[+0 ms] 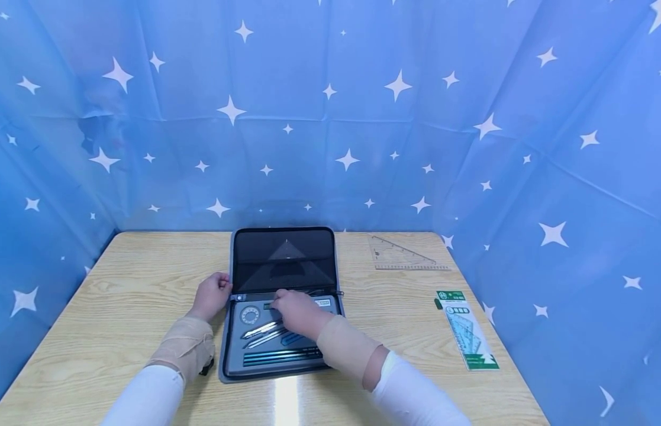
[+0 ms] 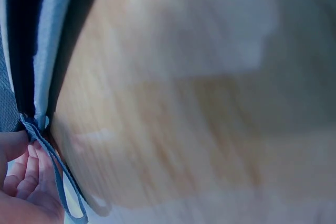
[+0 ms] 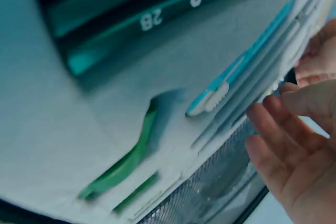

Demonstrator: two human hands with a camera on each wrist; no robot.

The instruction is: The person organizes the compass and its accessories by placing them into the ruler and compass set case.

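Note:
A zip case point(image 1: 225, 355) lies unfolded, its dark lid point(image 1: 245, 248) raised at the back with a clear set square behind mesh. My left hand point(image 1: 210, 296) is at the case's left edge by the hinge, thumb and fingers pinching the edge where a blue strap loop point(image 2: 60, 166) hangs. My right hand point(image 1: 300, 313) reaches over the grey tray, fingers loosely bent near its back edge. Around it sit a round dial point(image 1: 250, 315), silver compasses point(image 1: 261, 330), a blue knife-like tool point(image 3: 241, 56) and green drawing pencils point(image 3: 121, 35). A green ribbon point(image 3: 134, 153) pokes up from the tray.
A clear set square point(image 1: 405, 260) lies on the wooden table point(image 1: 138, 284) at the back right. Nearer the right edge is a green and white ruler-set package point(image 1: 468, 334). A starry blue curtain point(image 1: 309, 118) hangs behind and beside the table.

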